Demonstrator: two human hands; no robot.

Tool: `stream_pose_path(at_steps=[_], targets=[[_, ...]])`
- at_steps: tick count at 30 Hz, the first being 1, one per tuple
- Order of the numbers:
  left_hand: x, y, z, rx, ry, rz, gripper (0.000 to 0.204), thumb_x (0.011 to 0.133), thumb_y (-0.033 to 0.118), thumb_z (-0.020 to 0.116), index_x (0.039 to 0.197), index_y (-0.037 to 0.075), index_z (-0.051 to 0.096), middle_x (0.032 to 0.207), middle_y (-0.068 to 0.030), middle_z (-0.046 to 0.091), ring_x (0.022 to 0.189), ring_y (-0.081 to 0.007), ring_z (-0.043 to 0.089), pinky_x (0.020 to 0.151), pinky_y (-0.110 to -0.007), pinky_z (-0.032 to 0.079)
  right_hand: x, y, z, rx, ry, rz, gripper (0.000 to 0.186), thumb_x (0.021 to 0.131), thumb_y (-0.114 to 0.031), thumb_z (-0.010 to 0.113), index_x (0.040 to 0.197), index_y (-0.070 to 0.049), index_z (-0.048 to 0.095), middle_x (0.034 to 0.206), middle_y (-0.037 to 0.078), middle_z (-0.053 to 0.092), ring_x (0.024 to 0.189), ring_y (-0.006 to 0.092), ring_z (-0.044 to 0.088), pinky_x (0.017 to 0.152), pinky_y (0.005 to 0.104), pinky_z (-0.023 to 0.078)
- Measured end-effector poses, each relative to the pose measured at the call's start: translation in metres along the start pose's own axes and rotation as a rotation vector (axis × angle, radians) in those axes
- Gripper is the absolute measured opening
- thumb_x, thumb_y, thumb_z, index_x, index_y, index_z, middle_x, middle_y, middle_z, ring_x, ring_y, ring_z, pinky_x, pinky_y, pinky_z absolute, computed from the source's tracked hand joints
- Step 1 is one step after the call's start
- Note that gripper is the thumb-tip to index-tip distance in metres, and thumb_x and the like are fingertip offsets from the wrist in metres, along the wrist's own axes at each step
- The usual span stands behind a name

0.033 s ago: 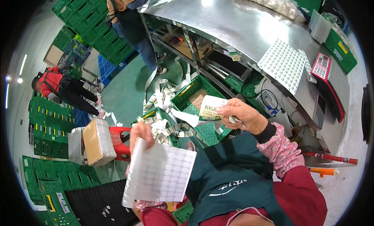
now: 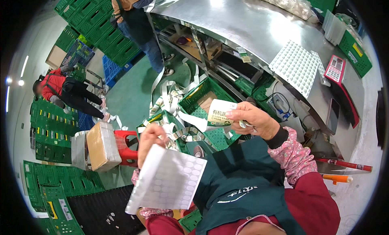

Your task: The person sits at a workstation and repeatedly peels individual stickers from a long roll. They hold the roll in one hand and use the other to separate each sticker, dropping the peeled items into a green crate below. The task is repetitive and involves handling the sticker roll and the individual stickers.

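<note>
My left hand (image 2: 150, 140) pinches the top corner of a white sheet of round stickers (image 2: 168, 180), held in front of my green apron. My right hand (image 2: 253, 119) is raised a little higher and to the right, and grips a small white and green label (image 2: 219, 113) whose pale backing strip trails down to the left. Below both hands, green plastic baskets (image 2: 202, 99) on the floor hold a tangle of used backing strips (image 2: 170, 97).
A steel table (image 2: 243, 20) curves across the top right, bearing another sticker sheet (image 2: 298, 67) and a red keypad device (image 2: 336, 69). One person stands by the table (image 2: 137, 20), another in red crouches at left (image 2: 60, 89). A wrapped box (image 2: 101, 146) rests on a red stool among green crates.
</note>
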State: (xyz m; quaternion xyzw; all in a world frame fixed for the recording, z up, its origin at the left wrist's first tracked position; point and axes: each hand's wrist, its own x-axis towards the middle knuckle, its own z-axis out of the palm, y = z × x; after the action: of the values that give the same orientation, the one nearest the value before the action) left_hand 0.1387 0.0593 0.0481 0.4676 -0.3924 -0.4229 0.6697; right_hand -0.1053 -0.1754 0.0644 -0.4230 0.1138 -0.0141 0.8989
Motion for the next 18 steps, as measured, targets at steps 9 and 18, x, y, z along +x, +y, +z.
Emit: stream_pose_path(at_steps=[9, 18], targets=[[0.022, -0.019, 0.083, 0.587, -0.329, -0.258, 0.035, 0.1, 0.028, 0.049, 0.094, -0.003, 0.062, 0.066, 0.0064, 0.05, 0.058, -0.0045, 0.042, 0.05, -0.025, 0.037, 0.027, -0.021, 0.008, -0.037, 0.034, 0.034, 0.024, 0.095, -0.025, 0.056, 0.085, -0.004, 0.056, 0.053, -0.005, 0.039, 0.037, 0.0014, 0.031, 0.032, 0.019, 0.02], [0.012, -0.031, 0.084, 0.084, 0.205, -0.347, 0.033, 0.101, 0.031, 0.047, 0.085, 0.003, 0.058, 0.07, 0.0036, 0.056, 0.058, -0.0016, 0.047, 0.051, -0.019, 0.037, 0.011, 0.037, 0.027, -0.38, 0.236, -0.133, 0.024, 0.092, -0.026, 0.063, 0.081, -0.006, 0.056, 0.068, -0.007, 0.051, 0.057, -0.001, 0.04, 0.048, 0.0161, 0.029]])
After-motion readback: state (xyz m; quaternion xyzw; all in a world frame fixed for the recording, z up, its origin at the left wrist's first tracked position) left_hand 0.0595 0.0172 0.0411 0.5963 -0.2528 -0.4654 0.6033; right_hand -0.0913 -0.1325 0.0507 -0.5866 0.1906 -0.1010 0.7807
